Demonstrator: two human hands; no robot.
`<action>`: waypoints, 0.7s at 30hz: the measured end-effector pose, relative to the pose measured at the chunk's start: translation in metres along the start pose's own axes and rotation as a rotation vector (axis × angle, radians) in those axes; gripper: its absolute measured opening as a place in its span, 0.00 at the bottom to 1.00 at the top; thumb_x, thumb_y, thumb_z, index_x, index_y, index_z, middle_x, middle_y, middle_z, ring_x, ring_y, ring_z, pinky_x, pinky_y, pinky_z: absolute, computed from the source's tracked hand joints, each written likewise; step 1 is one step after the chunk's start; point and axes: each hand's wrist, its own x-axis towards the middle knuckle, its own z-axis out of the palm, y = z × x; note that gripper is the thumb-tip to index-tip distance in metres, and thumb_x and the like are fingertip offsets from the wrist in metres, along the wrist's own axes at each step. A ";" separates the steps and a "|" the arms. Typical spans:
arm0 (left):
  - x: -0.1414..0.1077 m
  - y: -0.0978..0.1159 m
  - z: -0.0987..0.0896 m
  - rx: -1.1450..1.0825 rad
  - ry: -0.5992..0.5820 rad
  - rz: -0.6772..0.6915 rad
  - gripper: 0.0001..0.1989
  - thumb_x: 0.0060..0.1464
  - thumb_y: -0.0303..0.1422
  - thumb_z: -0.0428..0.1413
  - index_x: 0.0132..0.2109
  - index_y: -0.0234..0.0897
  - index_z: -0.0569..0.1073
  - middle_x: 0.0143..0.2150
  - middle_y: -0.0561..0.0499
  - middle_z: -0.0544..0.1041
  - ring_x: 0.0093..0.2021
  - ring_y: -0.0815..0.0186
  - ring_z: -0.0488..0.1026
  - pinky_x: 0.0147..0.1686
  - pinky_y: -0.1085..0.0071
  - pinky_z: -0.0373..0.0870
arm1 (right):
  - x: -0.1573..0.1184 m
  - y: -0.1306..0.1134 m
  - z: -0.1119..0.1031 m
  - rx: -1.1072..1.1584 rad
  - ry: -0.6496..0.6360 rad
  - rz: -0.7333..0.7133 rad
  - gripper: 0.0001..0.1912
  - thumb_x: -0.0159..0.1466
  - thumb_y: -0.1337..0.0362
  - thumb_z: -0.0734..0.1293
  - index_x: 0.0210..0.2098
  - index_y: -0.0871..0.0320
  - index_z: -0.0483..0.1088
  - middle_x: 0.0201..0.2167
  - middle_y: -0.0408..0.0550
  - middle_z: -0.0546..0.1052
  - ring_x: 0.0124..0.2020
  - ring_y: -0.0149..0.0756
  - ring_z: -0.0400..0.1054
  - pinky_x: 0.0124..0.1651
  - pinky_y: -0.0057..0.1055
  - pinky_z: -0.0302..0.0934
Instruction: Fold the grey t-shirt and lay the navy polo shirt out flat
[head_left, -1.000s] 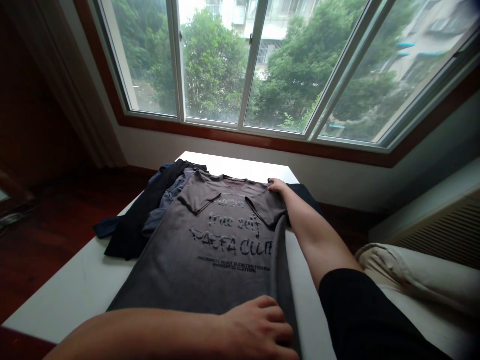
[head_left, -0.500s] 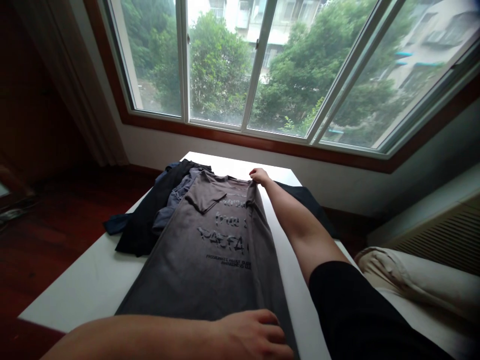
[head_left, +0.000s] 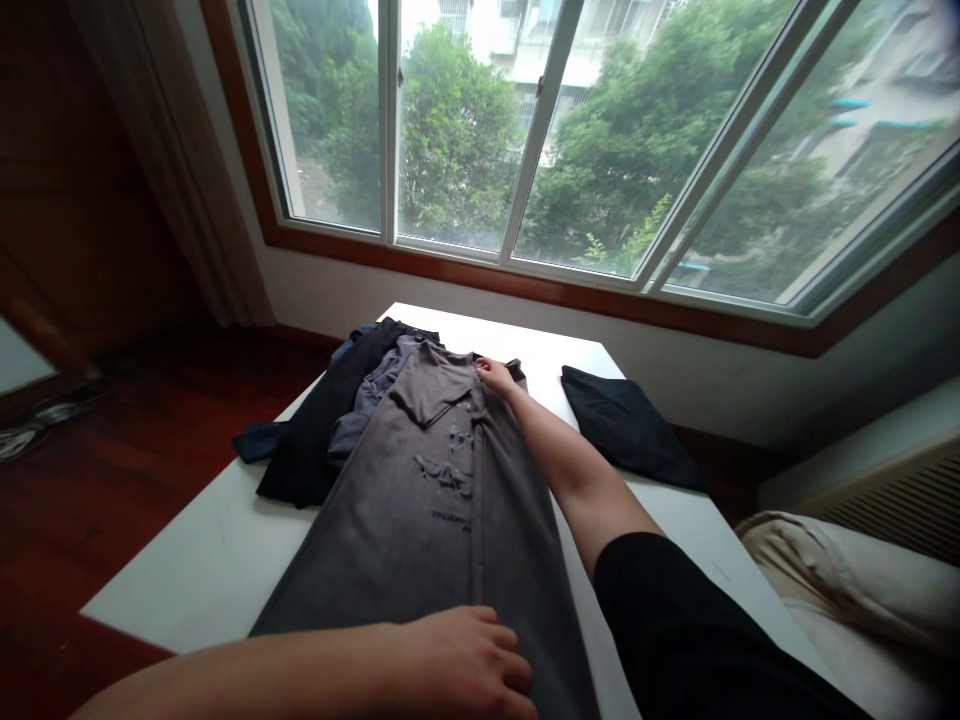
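In the head view, the white table (head_left: 195, 560) ends at a far edge short of the wall (head_left: 330, 285) under the window (head_left: 506, 210). Its left edge slants down to a near corner above the reddish floor (head_left: 127, 490); its right edge runs down beside a beige bundle (head_left: 862, 570). A broad wedge of white surface shows to the left of the grey shirt (head_left: 405, 540), and a narrower strip shows on the right, between the right forearm and a flat black cloth (head_left: 634, 425) lying along the right edge. A band of white also shows beyond the collar. On the far left, a black garment (head_left: 319, 450) and a blue-grey garment (head_left: 375, 395) lie heaped against the shirt's side, and a dark blue piece (head_left: 259, 442) pokes past the table's left edge.

The shirt lies lengthwise down the middle of the table, with one side turned inward so that a long fold cuts off its printed lettering. The right hand (head_left: 495, 376) is at the far end, its fingers closed in a pinch on the cloth by the collar. The left hand (head_left: 469, 665) rests on the shirt's near part, fingers loosely curled; whether it grips any fabric cannot be told.
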 end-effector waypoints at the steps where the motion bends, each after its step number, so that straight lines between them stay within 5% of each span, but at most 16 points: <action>1: 0.000 0.000 0.004 -0.004 -0.001 0.007 0.07 0.64 0.37 0.64 0.44 0.41 0.76 0.39 0.56 0.79 0.38 0.64 0.74 0.34 0.65 0.67 | -0.003 0.002 0.003 -0.044 0.020 -0.009 0.20 0.70 0.62 0.67 0.60 0.56 0.74 0.52 0.51 0.80 0.52 0.41 0.72 0.60 0.33 0.62; 6: 0.004 -0.002 0.031 -0.001 0.017 0.039 0.06 0.64 0.36 0.64 0.43 0.42 0.75 0.42 0.56 0.80 0.39 0.65 0.77 0.31 0.66 0.66 | -0.014 0.025 0.001 -0.334 0.138 0.036 0.20 0.73 0.58 0.63 0.61 0.54 0.73 0.65 0.54 0.72 0.65 0.46 0.63 0.70 0.37 0.53; 14: 0.019 -0.007 0.063 -0.024 0.014 0.003 0.03 0.63 0.33 0.60 0.40 0.43 0.74 0.40 0.58 0.82 0.37 0.65 0.78 0.30 0.65 0.64 | -0.011 0.057 -0.008 -0.466 0.001 0.084 0.32 0.74 0.44 0.57 0.72 0.48 0.63 0.75 0.52 0.61 0.75 0.52 0.50 0.75 0.51 0.43; 18: 0.029 -0.011 0.065 -0.035 -0.013 -0.010 0.03 0.63 0.32 0.59 0.39 0.43 0.73 0.40 0.57 0.82 0.38 0.64 0.78 0.30 0.65 0.63 | -0.008 0.054 -0.010 -0.462 -0.014 0.108 0.32 0.74 0.43 0.57 0.72 0.46 0.63 0.76 0.51 0.58 0.75 0.54 0.48 0.75 0.55 0.41; 21: 0.032 -0.020 0.051 -0.123 -0.073 0.033 0.03 0.64 0.32 0.56 0.41 0.42 0.74 0.43 0.55 0.83 0.40 0.63 0.79 0.30 0.64 0.65 | -0.011 0.052 -0.015 -0.412 0.038 0.074 0.27 0.73 0.47 0.61 0.67 0.49 0.70 0.72 0.51 0.65 0.72 0.49 0.55 0.74 0.46 0.45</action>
